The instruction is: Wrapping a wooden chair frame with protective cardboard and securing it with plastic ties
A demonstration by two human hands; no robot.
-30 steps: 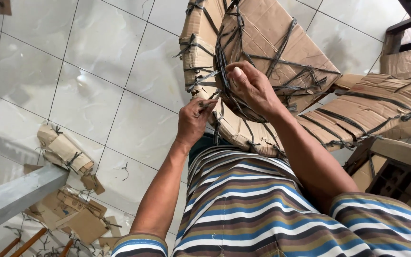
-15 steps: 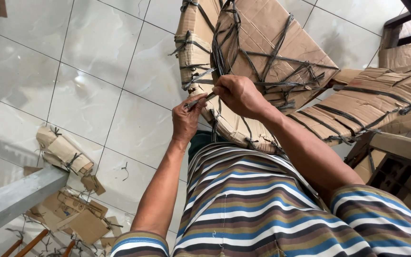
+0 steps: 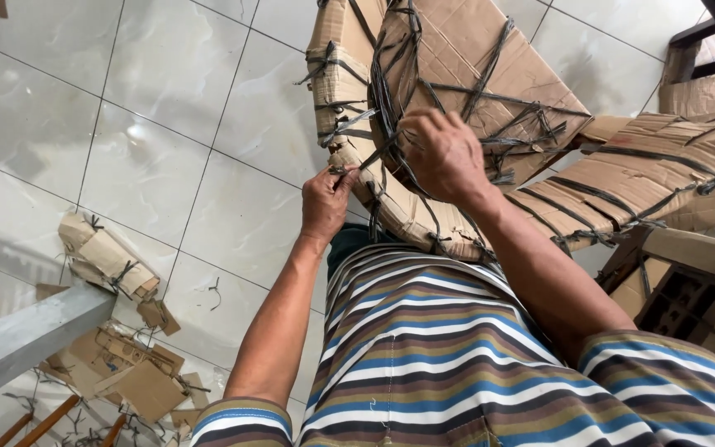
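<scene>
Head cam: my left hand (image 3: 325, 201) & right hand (image 3: 444, 153) both pinch-closed on taut black strap (image 3: 366, 159) round cardboard-wrapped piece (image 3: 465, 58); could slip or snap loose if I overpull.

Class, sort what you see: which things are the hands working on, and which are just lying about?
In hand:
left hand
right hand
dark strap pulled between them
cardboard-wrapped piece bound with straps

Lying about:
cardboard scraps on the tiled floor
second wrapped piece
grey beam
</scene>
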